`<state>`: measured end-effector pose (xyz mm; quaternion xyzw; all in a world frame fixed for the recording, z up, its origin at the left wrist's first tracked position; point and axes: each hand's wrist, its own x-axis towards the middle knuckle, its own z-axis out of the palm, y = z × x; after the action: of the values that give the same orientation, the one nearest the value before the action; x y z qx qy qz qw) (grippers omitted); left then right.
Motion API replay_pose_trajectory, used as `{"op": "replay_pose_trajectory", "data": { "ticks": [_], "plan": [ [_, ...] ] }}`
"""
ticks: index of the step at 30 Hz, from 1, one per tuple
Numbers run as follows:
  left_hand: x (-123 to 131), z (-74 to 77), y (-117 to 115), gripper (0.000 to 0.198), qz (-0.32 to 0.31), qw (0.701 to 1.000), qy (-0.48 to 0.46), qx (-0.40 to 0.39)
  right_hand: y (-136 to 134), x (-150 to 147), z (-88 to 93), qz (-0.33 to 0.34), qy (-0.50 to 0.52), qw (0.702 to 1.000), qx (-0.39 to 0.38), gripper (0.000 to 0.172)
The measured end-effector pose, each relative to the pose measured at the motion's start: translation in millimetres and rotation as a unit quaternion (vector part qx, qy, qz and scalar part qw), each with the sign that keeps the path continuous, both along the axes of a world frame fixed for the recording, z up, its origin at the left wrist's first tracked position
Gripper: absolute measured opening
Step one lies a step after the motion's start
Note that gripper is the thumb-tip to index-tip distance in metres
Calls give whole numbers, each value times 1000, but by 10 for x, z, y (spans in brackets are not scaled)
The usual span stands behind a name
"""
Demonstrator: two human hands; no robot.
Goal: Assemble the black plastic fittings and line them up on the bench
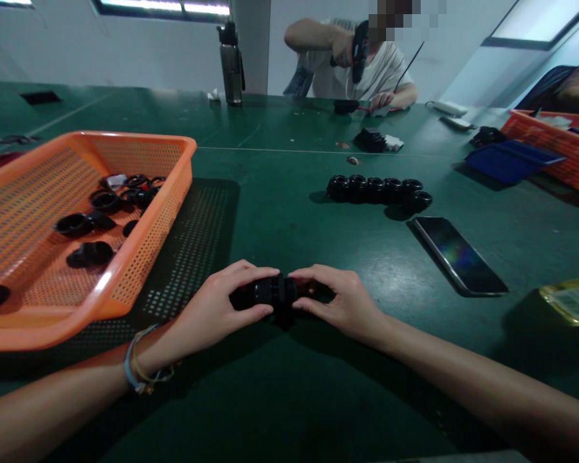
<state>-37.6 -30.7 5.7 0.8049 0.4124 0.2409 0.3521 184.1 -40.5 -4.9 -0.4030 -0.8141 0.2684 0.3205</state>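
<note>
Between my two hands is a black, ribbed cylindrical part (pixel 275 290), lying sideways low over the green table. My left hand (pixel 231 292) grips its left end between thumb and fingers. My right hand (pixel 335 296) pinches the narrower right end the same way. The fingers hide parts of both ends, so its exact kind cannot be made out. To the left, an orange perforated basket (pixel 110 302) holds several loose black parts (pixel 89 254). Beyond my hands, several glossy black round parts (pixel 375 189) stand in a row, with one lying at the row's right end.
A phone (pixel 458 254) lies right of my hands, near a yellow-rimmed container (pixel 572 301). A blue tray (pixel 514 159) and another orange basket (pixel 554 148) are at the far right. Across the table (pixel 280 212), a person (pixel 347 58) holds a power drill (pixel 360 51). A bottle (pixel 230 67) stands at the back.
</note>
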Motion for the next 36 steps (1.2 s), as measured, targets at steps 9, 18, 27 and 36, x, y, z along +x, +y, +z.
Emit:
{"op": "replay_pose_trajectory", "data": {
  "ticks": [9,18,27,36],
  "plan": [
    [-13,0,28,37,3,1000,-5,-2,32,22,-30,11,18,1000,8,28],
    [-52,37,237,39,11,1000,-21,-9,183,-97,35,-32,49,997,-49,31],
    [-20,-6,387,41,30,999,-28,4,374,-165,-10,-51,88,993,-61,29],
    [-36,-14,384,38,3,1000,-12,-1,340,-125,-49,-42,67,996,-47,29]
  ]
}}
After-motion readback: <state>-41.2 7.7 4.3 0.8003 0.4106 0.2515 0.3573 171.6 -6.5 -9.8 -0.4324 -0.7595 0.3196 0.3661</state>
